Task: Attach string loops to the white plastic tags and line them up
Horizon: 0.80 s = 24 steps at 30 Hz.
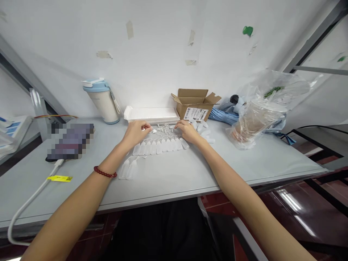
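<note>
My left hand [137, 131] is at the left end of a small tangle of thin white cords [163, 129]. Its thumb and forefinger are pinched together beside a small white piece [154, 131]; what lies between them is too small to make out. My right hand [188, 131] is at the tangle's other end, fingers bent down and closed at a white cord tip [172, 127]. Below the hands runs a row of translucent white tag-like pieces [159, 146] with thin cords at their tops. Two similar pieces [128, 169] lie nearer me at the left. More loose ones [202, 125] lie beyond my right hand.
Behind the hands are a flat white box [152, 113] and an open cardboard box [192, 105]. To the left stand a tumbler [104, 103] and a blurred phone-like object [72, 141] on a white cable [35, 197]. At right sit a bagged drink cup [257, 121] and a blue folded umbrella [224, 115].
</note>
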{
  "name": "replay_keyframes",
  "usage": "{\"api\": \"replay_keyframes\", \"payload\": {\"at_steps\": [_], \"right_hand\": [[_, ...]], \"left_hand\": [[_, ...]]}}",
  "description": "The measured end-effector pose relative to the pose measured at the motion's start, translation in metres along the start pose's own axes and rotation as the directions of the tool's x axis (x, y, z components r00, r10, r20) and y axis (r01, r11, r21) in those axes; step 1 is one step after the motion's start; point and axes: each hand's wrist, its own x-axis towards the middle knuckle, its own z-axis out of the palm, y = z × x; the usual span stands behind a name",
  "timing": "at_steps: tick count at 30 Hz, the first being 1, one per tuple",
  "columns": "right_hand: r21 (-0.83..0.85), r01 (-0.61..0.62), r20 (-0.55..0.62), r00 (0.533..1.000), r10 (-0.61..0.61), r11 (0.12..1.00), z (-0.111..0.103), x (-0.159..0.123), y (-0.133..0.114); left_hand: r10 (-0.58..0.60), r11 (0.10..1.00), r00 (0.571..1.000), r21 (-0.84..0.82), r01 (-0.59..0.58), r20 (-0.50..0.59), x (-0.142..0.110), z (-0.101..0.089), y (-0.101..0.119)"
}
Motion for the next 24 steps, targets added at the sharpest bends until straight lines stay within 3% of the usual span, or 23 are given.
{"api": "replay_keyframes", "payload": {"at_steps": [10, 15, 19, 24], "right_hand": [[0.032, 0.031, -0.041, 0.999, -0.030, 0.999, 0.008, 0.005, 0.007], [0.128, 0.016, -0.069, 0.998, -0.008, 0.992, 0.005, 0.003, 0.009], [0.256, 0.001, -0.171, 0.984, 0.045, 0.967, -0.001, -0.003, -0.005], [0.416, 0.049, -0.179, 0.983, 0.029, 0.908, -0.001, -0.007, -0.028]], "left_hand": [[0.023, 1.000, 1.000, -0.017, -0.022, 0.011, -0.002, 0.003, -0.001], [0.042, 0.999, 0.999, -0.034, -0.041, 0.009, -0.002, 0.002, 0.000], [0.030, 0.999, 1.000, -0.038, -0.030, -0.003, -0.002, 0.001, 0.001], [0.034, 0.998, 0.999, -0.048, -0.035, -0.008, -0.002, 0.003, 0.002]]}}
